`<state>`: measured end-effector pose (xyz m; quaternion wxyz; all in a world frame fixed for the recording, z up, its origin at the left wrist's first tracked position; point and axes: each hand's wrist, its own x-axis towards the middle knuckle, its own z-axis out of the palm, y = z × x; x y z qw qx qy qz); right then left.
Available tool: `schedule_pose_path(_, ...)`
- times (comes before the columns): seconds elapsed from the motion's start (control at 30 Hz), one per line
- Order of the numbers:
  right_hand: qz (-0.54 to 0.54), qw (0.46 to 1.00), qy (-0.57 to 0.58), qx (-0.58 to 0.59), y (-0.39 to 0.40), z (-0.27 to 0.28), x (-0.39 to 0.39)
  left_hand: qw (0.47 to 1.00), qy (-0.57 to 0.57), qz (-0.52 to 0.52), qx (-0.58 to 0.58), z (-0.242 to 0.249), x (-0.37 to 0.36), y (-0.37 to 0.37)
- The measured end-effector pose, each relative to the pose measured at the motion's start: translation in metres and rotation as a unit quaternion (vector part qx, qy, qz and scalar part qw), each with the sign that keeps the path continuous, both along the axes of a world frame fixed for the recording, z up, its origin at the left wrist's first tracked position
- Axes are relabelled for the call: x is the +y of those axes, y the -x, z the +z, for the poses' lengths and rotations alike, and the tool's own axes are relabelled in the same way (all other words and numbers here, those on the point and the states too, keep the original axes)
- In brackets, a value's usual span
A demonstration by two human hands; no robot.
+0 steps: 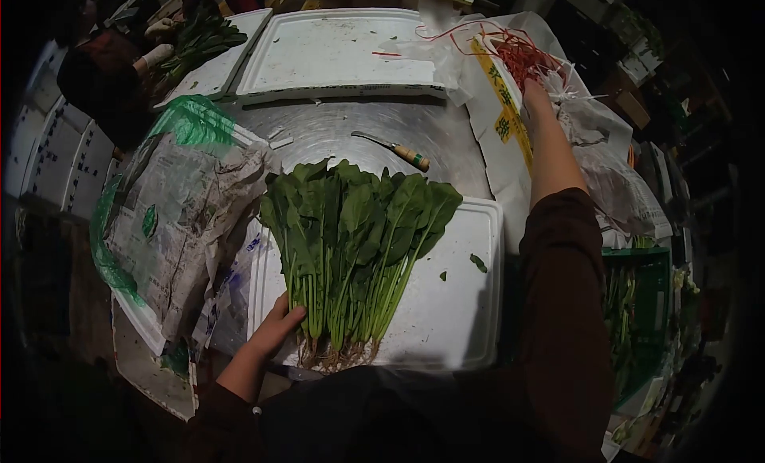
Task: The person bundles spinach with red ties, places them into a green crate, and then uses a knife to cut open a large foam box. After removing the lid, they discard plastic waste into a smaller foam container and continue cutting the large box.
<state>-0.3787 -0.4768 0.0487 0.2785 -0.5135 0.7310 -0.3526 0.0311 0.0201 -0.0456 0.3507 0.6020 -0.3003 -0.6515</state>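
A fanned-out bunch of spinach (351,248), with leaves away from me and roots toward me, lies on a white foam lid (462,319). At its left edge, my left hand (280,327) has the thumb against the lower stems; the other fingers are mostly hidden beside or under them. My right arm stretches to the far right, where my right hand (537,98) reaches into a box of red ties (518,55). Those fingers are hidden among the ties. Beyond the leaves lies a curved knife (394,150) with a wooden handle, on the metal tabletop (319,128).
Newspaper (175,224) and green plastic film (199,116) cover something at the left. Another foam lid (335,52) spans the back. A green crate (637,304) of greens stands at the lower right. Another person's gloved hand (159,55) is near leafy greens (199,45) at the upper left.
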Motion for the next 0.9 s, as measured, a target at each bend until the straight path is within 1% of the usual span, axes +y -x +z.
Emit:
schedule_pose_path(0.03,0.001,1.000,-0.001,-0.003,-0.011,0.006,0.011,1.000,0.000,0.002,0.009,0.003,-0.001,0.001)
schedule_pose_path(0.07,-0.046,0.986,0.094,0.130,-0.020,0.010,0.021,1.000,-0.001,0.003,0.021,0.004,-0.002,0.002)
schedule_pose_path(0.1,-0.091,0.943,0.186,0.261,-0.024,0.010,0.023,1.000,-0.001,0.003,0.022,0.002,-0.002,0.001)
schedule_pose_path(0.13,-0.090,0.943,0.186,0.262,-0.029,0.008,0.021,1.000,-0.006,-0.006,0.022,-0.001,-0.002,-0.001)
schedule_pose_path(0.2,-0.029,0.894,0.253,0.368,-0.038,0.000,0.014,1.000,-0.012,-0.011,0.022,-0.006,-0.001,-0.002)
schedule_pose_path(0.23,-0.027,0.895,0.253,0.367,-0.038,-0.001,0.011,1.000,0.001,-0.004,0.023,-0.008,0.000,-0.002)
schedule_pose_path(0.3,-0.004,0.880,0.176,0.440,-0.037,0.000,0.011,1.000,0.011,0.002,0.024,-0.009,0.002,-0.002)
schedule_pose_path(0.33,-0.004,0.880,0.174,0.441,-0.038,-0.001,0.012,1.000,0.007,0.007,0.025,-0.007,0.002,-0.001)
schedule_pose_path(0.4,-0.001,0.891,0.265,0.369,-0.038,0.004,0.014,1.000,0.006,0.008,0.029,-0.007,0.001,0.000)
schedule_pose_path(0.43,-0.004,0.890,0.265,0.371,-0.042,0.001,0.018,1.000,0.002,0.008,0.027,-0.007,0.001,-0.001)
schedule_pose_path(0.47,0.057,0.867,0.357,0.343,-0.055,-0.005,0.026,1.000,0.000,0.009,0.025,-0.007,0.002,-0.001)
schedule_pose_path(0.5,0.117,0.832,0.443,0.311,-0.074,-0.006,0.039,1.000,0.000,0.007,0.026,-0.008,0.003,-0.001)
schedule_pose_path(0.57,0.172,0.872,0.415,0.194,-0.124,-0.016,0.086,1.000,0.009,0.010,0.014,-0.014,0.004,-0.002)
schedule_pose_path(0.6,0.229,0.884,0.367,0.177,-0.149,-0.019,0.116,1.000,0.008,0.008,0.013,-0.017,0.005,-0.003)
schedule_pose_path(0.63,0.289,0.863,0.394,0.127,-0.173,-0.025,0.150,1.000,0.025,0.011,0.014,-0.020,0.006,-0.004)
schedule_pose_path(0.67,0.352,0.848,0.384,0.102,-0.197,-0.033,0.186,0.999,0.043,0.016,0.016,-0.022,0.006,-0.003)
schedule_pose_path(0.7,0.426,0.819,0.376,0.079,-0.217,-0.042,0.224,0.998,0.051,0.026,0.013,-0.021,0.007,-0.002)
schedule_pose_path(0.73,0.486,0.798,0.351,0.060,-0.234,-0.038,0.269,0.998,0.048,0.027,0.011,-0.015,0.005,0.001)
schedule_pose_path(0.8,0.580,0.740,0.337,0.038,-0.255,-0.045,0.341,0.980,0.039,0.133,0.142,-0.001,0.004,0.007)
schedule_pose_path(0.83,0.621,0.714,0.323,0.025,-0.259,-0.044,0.370,0.968,0.072,0.206,0.123,-0.038,0.012,-0.006)
schedule_pose_path(0.87,0.624,0.713,0.319,0.019,-0.260,-0.045,0.390,0.965,0.092,0.244,0.006,-0.034,0.022,-0.013)
schedule_pose_path(0.9,0.635,0.703,0.320,0.032,-0.260,-0.045,0.407,0.948,0.109,0.279,-0.112,-0.028,0.028,-0.020)
